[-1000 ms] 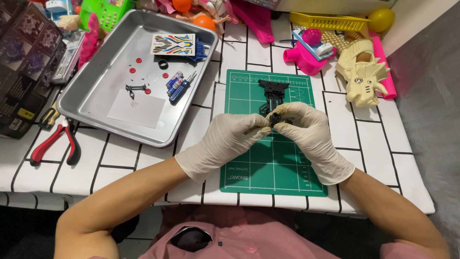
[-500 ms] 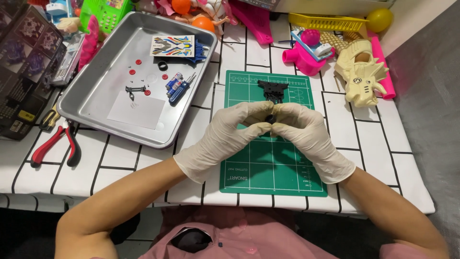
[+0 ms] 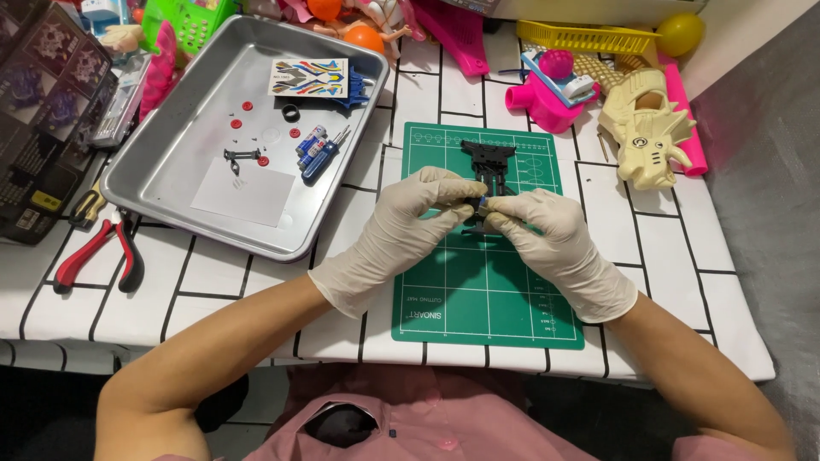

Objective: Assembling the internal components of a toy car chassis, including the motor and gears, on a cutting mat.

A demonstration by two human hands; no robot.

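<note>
My left hand and my right hand, both in pale latex gloves, meet over a green cutting mat. Between their fingertips they pinch a black plastic toy chassis, whose far end sticks out beyond the fingers. What lies under the fingertips is hidden. A metal tray sits to the left with a white paper sheet, a sticker sheet, small red round parts, a black ring and a blue screwdriver.
Red-handled pliers lie left of the tray on the white tiled cloth. A dark box stands at far left. Pink, yellow and cream plastic toys crowd the back right.
Both hands have shifted slightly and closed tighter together on the black chassis; the piece sits a little further under the fingers. The tray contents have not moved.
</note>
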